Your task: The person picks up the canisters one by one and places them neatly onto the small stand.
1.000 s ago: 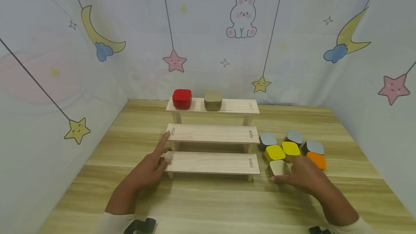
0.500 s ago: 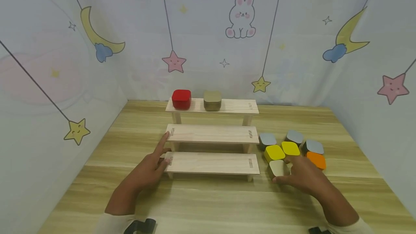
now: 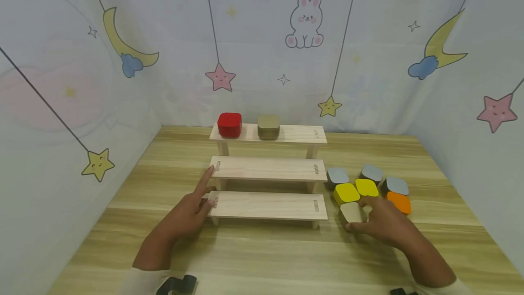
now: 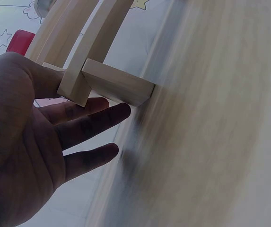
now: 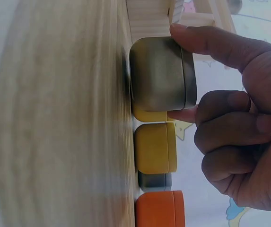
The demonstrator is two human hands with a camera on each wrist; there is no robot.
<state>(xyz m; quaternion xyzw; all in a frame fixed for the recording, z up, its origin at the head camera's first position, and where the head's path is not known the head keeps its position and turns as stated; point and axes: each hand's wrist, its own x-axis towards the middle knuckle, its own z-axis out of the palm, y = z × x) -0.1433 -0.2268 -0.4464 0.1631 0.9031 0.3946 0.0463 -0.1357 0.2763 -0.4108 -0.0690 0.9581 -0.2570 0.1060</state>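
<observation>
My right hand (image 3: pixel 384 222) pinches a beige lidded tin (image 3: pixel 352 213) between thumb and index finger at the front of a group of tins. In the right wrist view, the thumb lies at the edge of the lid of this tin (image 5: pixel 156 73), and the other fingers are curled in. My left hand (image 3: pixel 186 211) rests at the left end of a three-step wooden shelf, index finger at the middle board (image 3: pixel 266 168) and thumb on the lowest board (image 3: pixel 266 205). Seen from the left wrist, the remaining fingers (image 4: pixel 92 125) extend loosely past the board's end.
A red tin (image 3: pixel 229 125) and a khaki tin (image 3: pixel 268 127) stand on the top board (image 3: pixel 296 134). Beside the right hand are two yellow tins (image 3: pixel 346 193), an orange tin (image 3: pixel 399 202) and three grey-topped tins (image 3: pixel 337 176). A printed curtain (image 3: pixel 262 58) encloses the wooden table (image 3: pixel 262 258).
My right thumb and index finger have closed in on the beige tin, which has shifted slightly right and toward me. My left hand has stayed at the shelf's end.
</observation>
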